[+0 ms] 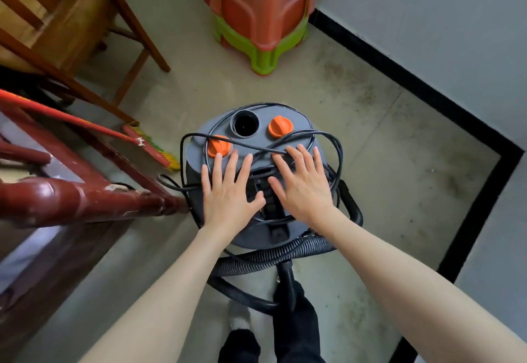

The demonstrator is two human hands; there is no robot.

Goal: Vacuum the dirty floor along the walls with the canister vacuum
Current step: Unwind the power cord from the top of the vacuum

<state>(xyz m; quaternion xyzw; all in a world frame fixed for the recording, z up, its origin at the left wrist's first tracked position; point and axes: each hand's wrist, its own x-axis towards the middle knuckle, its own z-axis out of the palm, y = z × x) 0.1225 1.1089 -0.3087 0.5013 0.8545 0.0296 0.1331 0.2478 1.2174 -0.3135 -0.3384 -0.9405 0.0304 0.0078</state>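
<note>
1. Canister vacuum (251, 168) upright on the floor (370, 163), mid-frame, directly ahead of both arms and just beyond the feet; grey lid facing up, round open port (244, 124) on its far side between two orange knobs (219, 146).
2. Left hand (228, 191) flat on the lid's left half, fingers (217, 163) straight and spread, tips just short of the near-left knob; nothing gripped.
3. Right hand (302, 183) flat on the lid's right half, fingers likewise straight and apart, lying over a strand of the black power cord (336, 148); pressing rather than pinching, no curl round it.
4. Cord looped loosely across the lid and hanging off both sides, crossing under the right fingertips and running on toward the left knob.
5. Key relation: black carry handle (271, 200) in the gap between the two thumbs, long axis running near-to-far, away from the body; both hands about equally close, each thumb just beside it.
6. Ribbed hose (273, 254) coiled on the floor on the near side of the canister, between it and the feet; not plugged into the open port on the far side.
7. Dirt darkest along the black baseboard (427, 97), to the right and well apart from the canister.
8. Likely stage: setup only — cord to clear, hose to fit, no suction work begun.
</note>
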